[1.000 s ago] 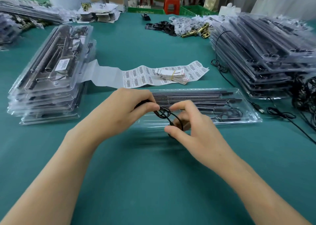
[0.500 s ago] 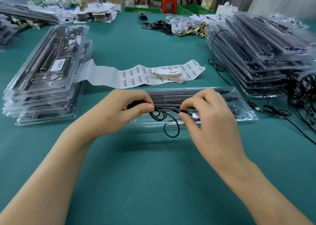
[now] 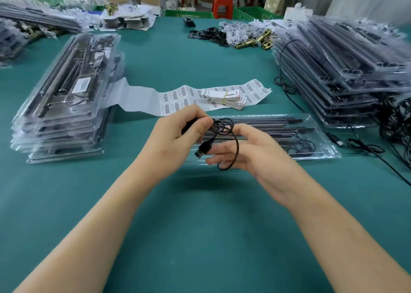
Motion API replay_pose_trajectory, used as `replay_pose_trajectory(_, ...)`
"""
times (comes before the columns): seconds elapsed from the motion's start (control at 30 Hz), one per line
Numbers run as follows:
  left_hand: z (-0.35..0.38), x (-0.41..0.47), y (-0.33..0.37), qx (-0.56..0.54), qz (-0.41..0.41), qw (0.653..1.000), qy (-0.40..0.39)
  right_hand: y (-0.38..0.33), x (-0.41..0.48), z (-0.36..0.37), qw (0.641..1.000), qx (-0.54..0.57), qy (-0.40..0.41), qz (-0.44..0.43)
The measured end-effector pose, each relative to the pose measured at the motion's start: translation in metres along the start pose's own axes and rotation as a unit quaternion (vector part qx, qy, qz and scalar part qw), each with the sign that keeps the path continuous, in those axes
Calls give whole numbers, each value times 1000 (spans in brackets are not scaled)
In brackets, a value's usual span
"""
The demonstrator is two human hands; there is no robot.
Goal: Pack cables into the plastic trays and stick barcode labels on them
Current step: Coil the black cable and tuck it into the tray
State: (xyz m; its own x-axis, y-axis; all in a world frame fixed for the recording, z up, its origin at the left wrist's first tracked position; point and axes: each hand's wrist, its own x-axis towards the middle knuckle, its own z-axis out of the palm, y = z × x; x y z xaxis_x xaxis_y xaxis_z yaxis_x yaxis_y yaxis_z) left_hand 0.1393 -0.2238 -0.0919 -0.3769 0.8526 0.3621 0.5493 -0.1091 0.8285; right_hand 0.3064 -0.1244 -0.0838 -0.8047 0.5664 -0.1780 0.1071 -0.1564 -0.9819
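My left hand (image 3: 175, 137) grips a coiled black cable (image 3: 224, 127) between thumb and fingers; its USB plug (image 3: 202, 150) dangles free and one loop hangs lower. My right hand (image 3: 249, 152) is beside it with relaxed, spread fingers, the hanging loop draped by its fingertips. Both hands hover over the near left end of a clear plastic tray (image 3: 320, 153) holding black rods. A strip of barcode labels (image 3: 184, 99) lies just beyond, with a banded bundle of tags (image 3: 224, 99) on it.
A stack of packed, labelled trays (image 3: 64, 105) stands at the left. A taller stack of trays (image 3: 347, 65) is at the right, with loose black cables (image 3: 364, 147) beside it. Brass hardware and black parts (image 3: 251, 38) lie at the back on the green table.
My right hand has let go of the cable and opened. The USB plug now hangs free below my left hand, which still holds the coil and has lifted slightly.
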Motion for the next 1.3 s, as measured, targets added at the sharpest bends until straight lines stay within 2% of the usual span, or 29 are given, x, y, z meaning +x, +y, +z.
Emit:
replay_pose_trajectory(0.07,4,-1,-1,44,4,999,23,-1,0,-2,994,102,-20,19)
replay_pose_trajectory(0.13,9,-2,0,91,6,995,40,-2,-2,-3,988,148,-25,30)
replay_pose_trajectory(0.23,19,-4,0,125,-17,991,36,1,-3,5,993,117,4,26)
replay_pose_trajectory(0.3,24,-7,2,101,-34,994,24,3,-4,12,997,79,18,13)
replay_pose_trajectory(0.4,25,-10,1,87,-44,994,-56,6,-5,17,994,80,73,-3)
replay_pose_trajectory(0.5,18,-11,1,154,-14,979,-129,6,-7,18,986,124,110,14)
replay_pose_trajectory(0.57,13,-10,2,205,5,968,-146,5,-7,17,985,138,96,32)
replay_pose_trajectory(0.67,7,-7,4,270,17,949,-164,4,-7,14,991,107,69,41)
replay_pose_trajectory(0.77,3,-5,12,309,32,935,-170,0,-9,10,994,-27,103,22)
replay_pose_trajectory(0.83,0,-4,15,322,40,930,-175,-3,-13,3,971,-184,146,-32)
replay_pose_trajectory(0.87,-2,-4,16,323,35,929,-179,-3,-16,-1,940,-280,176,-79)
replay_pose_trajectory(0.9,-3,-4,16,320,30,929,-184,-5,-20,-5,888,-385,213,-135)
replay_pose_trajectory(0.93,-3,-4,15,314,27,930,-189,-7,-24,-6,819,-486,237,-194)
replay_pose_trajectory(0.97,-3,-5,15,306,27,932,-192,-8,-26,-5,758,-556,233,-250)
replay_pose_trajectory(1.0,-2,-5,14,296,27,935,-194,-7,-29,-2,717,-598,213,-289)
replay_pose_trajectory(1.03,-2,-5,14,282,26,939,-193,-4,-30,2,698,-624,186,-299)
replay_pose_trajectory(1.1,-1,-5,15,250,22,949,-189,2,-32,11,694,-657,152,-252)
replay_pose_trajectory(1.17,2,-5,18,211,16,960,-182,9,-33,17,714,-649,152,-215)
replay_pose_trajectory(1.23,7,-6,21,161,-7,974,-158,14,-34,21,752,-590,170,-239)
replay_pose_trajectory(1.3,11,-7,23,126,-44,985,-111,16,-34,23,764,-557,179,-270)
